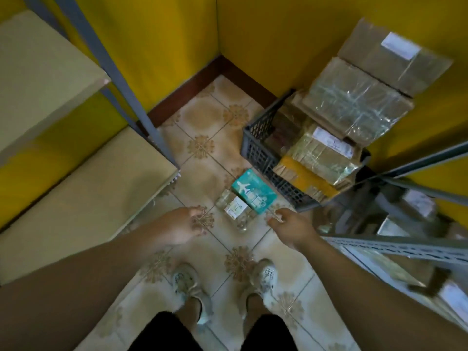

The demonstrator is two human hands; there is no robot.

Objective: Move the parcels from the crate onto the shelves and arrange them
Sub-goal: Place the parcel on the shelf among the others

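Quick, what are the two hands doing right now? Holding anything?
Left hand: open, holding nothing.
Right hand: open, fingers loosely curled, holding nothing.

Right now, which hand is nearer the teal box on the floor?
Right. The right hand is close beside the teal box, at its near corner; the left hand is farther off, past the small wrapped parcel.

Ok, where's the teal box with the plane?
Head view, right of centre: the teal box lies on the tiled floor beside the grey crate, a small clear-wrapped parcel at its left, just beyond the right hand.
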